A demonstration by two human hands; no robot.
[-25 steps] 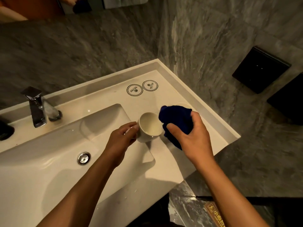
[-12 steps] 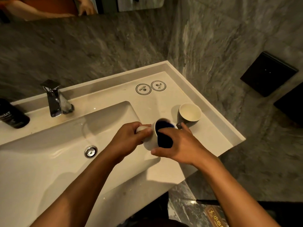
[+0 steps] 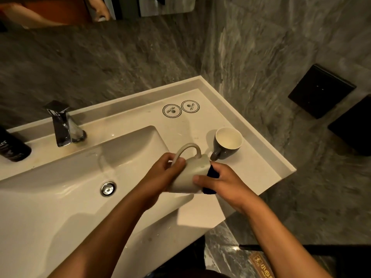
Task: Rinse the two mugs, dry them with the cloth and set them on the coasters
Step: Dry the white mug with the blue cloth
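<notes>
**Drying the first mug — both coasters waiting bare**

From the head view, we are taking the basin [image 3: 60,197] as our landmark. Just past its right-hand edge we are holding the pale mug [image 3: 189,175] on its side, handle turned up toward the wall. Our left hand [image 3: 160,177] is gripping the mug at its base end, fingers curled round it beside the handle. Our right hand [image 3: 218,182] is pinching the dark blue cloth [image 3: 210,177], which is pushed into the mug's mouth — only a fold of it is showing between our fingers and the rim. We are judging this as the drying of the inside; whether the outside is already dry, we cannot tell.

Farther right of the basin, on the flat counter [image 3: 251,171], the grey mug [image 3: 226,143] is standing upright, its handle pointing toward our hands, well apart from the cloth. We cannot tell whether it is rinsed or dried.

Behind the basin's right corner, toward the wall, the two coasters [image 3: 180,108] are lying side by side with nothing on them. Behind the basin's left part the tap [image 3: 62,125] is standing with no water visibly running.

So we are reckoning the task roughly midway: one mug is in the cloth, the other is still to be handled — or at least placed — and neither is set on a coaster yet.
</notes>
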